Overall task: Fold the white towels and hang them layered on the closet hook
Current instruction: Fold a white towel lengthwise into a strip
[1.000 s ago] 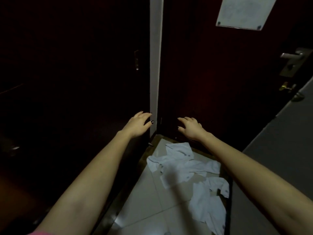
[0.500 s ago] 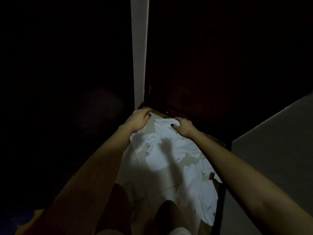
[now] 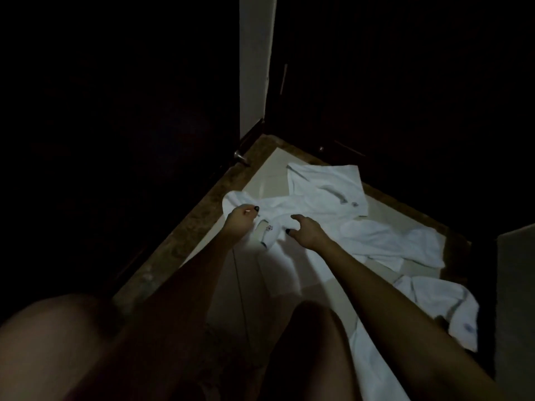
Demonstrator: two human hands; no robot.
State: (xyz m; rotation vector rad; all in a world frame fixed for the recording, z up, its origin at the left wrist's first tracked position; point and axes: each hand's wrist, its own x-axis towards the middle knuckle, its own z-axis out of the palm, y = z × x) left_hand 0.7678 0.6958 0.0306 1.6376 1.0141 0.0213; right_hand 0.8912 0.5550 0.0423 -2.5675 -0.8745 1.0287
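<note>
Two bare hands worked at floor level. The left hand pinched the near-left corner of a crumpled white terry towel, its grip pressed together between thumb and curled fingers. The right hand had its grip curled over a raised fold of the same towel, just beside a small embroidered emblem. One second before, both hands had hung spread and empty above the pile. Since then the view had dropped and bare knees had entered the lower frame, so the person had apparently crouched and taken hold. A second white towel lay flat beyond and a third white towel lay rumpled at lower right, all on the pale tiled floor beside a dark wooden door. By this evidence folding had barely begun; the closet hook was out of view.
</note>
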